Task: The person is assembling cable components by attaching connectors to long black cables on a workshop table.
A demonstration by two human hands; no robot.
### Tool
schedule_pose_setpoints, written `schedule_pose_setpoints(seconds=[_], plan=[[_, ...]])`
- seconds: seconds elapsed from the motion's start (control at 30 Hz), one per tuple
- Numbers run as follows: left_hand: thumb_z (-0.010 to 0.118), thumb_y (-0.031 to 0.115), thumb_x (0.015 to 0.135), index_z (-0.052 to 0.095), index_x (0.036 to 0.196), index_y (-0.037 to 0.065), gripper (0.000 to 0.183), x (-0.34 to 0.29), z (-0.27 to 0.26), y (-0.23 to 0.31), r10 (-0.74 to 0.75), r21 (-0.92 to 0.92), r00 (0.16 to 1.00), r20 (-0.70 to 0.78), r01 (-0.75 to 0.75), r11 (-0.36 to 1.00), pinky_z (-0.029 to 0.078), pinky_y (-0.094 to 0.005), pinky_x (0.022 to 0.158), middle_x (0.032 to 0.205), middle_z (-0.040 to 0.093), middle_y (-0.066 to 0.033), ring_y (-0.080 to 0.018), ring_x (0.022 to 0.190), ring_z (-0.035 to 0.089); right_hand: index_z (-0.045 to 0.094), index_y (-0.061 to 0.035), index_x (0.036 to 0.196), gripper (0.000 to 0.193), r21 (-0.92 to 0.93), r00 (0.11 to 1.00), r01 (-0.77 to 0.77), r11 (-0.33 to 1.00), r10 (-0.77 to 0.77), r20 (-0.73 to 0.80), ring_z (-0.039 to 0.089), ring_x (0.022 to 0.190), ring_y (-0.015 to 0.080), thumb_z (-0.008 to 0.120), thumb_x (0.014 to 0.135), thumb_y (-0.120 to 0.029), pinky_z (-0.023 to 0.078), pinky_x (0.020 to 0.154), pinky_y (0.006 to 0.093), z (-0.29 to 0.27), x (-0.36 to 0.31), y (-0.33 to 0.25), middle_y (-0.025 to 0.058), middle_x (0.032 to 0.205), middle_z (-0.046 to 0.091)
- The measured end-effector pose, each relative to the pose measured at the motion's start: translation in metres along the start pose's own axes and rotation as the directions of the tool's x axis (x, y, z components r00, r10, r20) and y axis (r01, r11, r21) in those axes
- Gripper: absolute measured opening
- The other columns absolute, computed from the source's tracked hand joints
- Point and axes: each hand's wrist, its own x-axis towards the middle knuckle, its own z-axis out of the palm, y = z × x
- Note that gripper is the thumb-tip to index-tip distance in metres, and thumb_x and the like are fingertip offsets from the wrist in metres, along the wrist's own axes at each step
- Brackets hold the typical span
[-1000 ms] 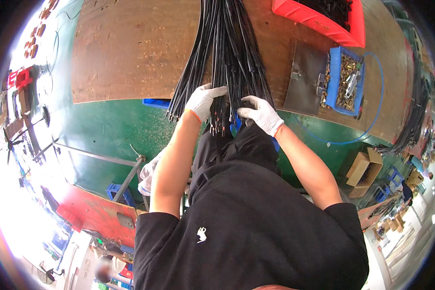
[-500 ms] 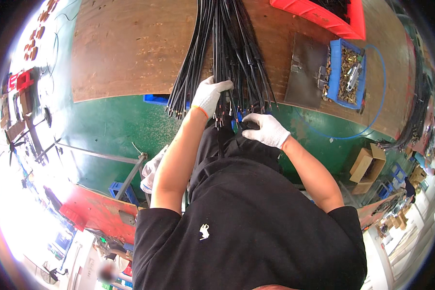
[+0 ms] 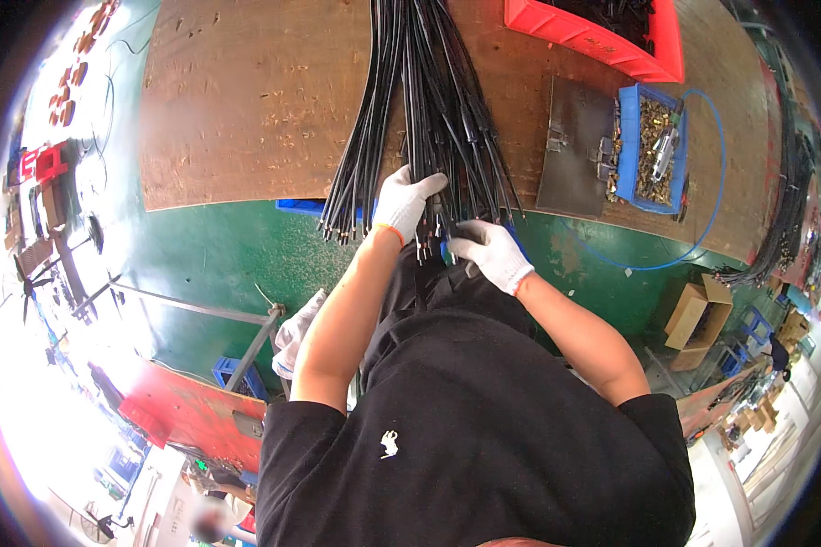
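Black cables [image 3: 420, 82], a long thick bunch, run down the middle of a brown wooden table [image 3: 246, 109] toward us, fanning out and reaching past its near edge, where their bare-tipped ends hang close to our lap. Our white-gloved left hand [image 3: 403, 202] is closed around part of the bunch at that edge, thumb lying across it, with several tips poking out below. Our right hand [image 3: 489, 254], also gloved, is half curled just beside those tips; we cannot tell whether its fingers pinch a cable.

To our right, near the table's near edge, lies a dark metal plate [image 3: 575, 150]. Beyond it sits a blue bin [image 3: 628, 150] full of small brass-coloured metal parts [image 3: 649, 137], with a silver tool [image 3: 665, 153] resting on them. A thin blue hose [image 3: 723, 164] loops around the bin's right side and dips past the near edge. Farther back on the table's right half stands a red bin [image 3: 602, 48] holding dark items too blurred to name.
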Motion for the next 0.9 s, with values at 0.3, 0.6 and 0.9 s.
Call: schedule_pose_setpoints(seconds=[0.3,0.6,0.9], plan=[[0.068,0.030,0.100,0.068,0.096,0.007,0.023,-0.028,-0.026,0.048,-0.053,0.073,0.997,-0.048,0.056,0.996,0.050,-0.0302,0.056,0.077,0.064,-0.0019,-0.0122,0.061,0.060,0.071,0.0051,0.127,0.054,-0.480,0.838,0.218,0.850,-0.415,-0.355,0.075,0.110,0.0298,0.075,0.092,-0.035,0.054,0.098,0.0372,0.014,0.140,-0.064,0.0234,0.118,0.077],[0.065,0.029,0.097,0.071,0.102,0.005,0.025,-0.024,-0.037,0.040,-0.061,-0.040,0.998,0.025,0.062,0.997,0.052,-0.0286,0.060,0.082,0.067,-0.0032,-0.0127,0.065,0.064,0.073,-0.0024,0.118,0.030,0.259,0.959,0.158,0.953,-0.085,-0.270,0.063,0.080,0.0110,0.068,0.099,-0.025,0.052,0.071,0.0300,-0.005,0.136,-0.086,0.0024,0.099,0.073],[0.078,0.016,0.090,0.072,0.105,0.004,0.020,0.006,-0.036,0.017,-0.189,-0.258,0.968,0.166,0.227,0.939,0.055,-0.0298,0.060,0.083,0.072,-0.0032,-0.0143,0.066,0.068,0.071,-0.0049,0.133,0.041,-0.064,0.996,0.050,0.997,-0.045,0.080,0.061,0.078,0.0068,0.078,0.095,-0.017,0.051,0.070,0.0253,-0.016,0.044,-0.030,-0.0006,0.102,0.075]])
